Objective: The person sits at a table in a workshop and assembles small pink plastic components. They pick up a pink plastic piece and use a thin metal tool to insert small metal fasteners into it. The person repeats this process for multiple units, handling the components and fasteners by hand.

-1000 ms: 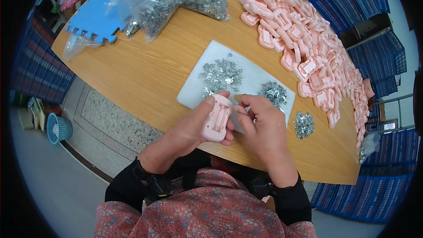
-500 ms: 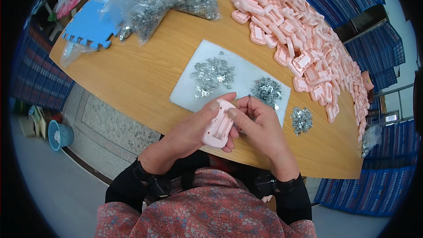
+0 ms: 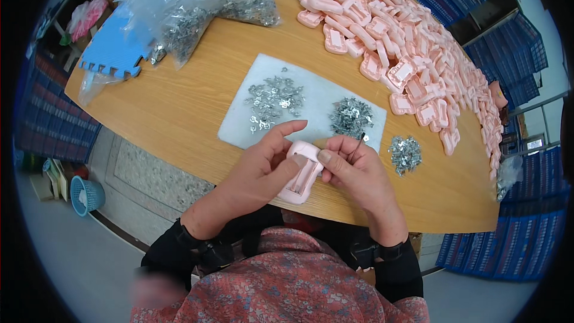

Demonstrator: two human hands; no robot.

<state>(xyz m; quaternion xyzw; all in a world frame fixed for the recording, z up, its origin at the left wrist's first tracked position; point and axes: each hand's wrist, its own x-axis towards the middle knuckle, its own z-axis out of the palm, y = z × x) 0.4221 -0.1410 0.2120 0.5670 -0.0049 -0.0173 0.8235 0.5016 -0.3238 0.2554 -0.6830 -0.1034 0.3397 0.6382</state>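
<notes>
Between my hands, above the table's near edge, is a pink plastic casing [image 3: 308, 174] with a long recess in its face. My left hand [image 3: 251, 173] holds it from the left, thumb on the recess and index finger stretched away. At the casing's upper right, my right hand [image 3: 362, 176] grips the edge with its thumb and fingers. A thin dark rod-like tool [image 3: 361, 139] sticks out between the right fingers; its kind is unclear. Just beyond lies a white foam pad [image 3: 317, 104] bearing flat metal pieces [image 3: 276, 98] and a denser heap of small metal parts [image 3: 351, 116].
Another small metal heap [image 3: 405, 154] sits on the wooden table [image 3: 179, 104], right of the pad. A big pile of pink casings [image 3: 412, 72] covers the right side. Bags of metal parts [image 3: 191, 21] and a blue foam mat [image 3: 113, 48] lie far left.
My left thumb has moved down over the casing's recess, and my left index finger has lifted away. The right thumb stays at the casing's upper right. The view has shifted slightly.
</notes>
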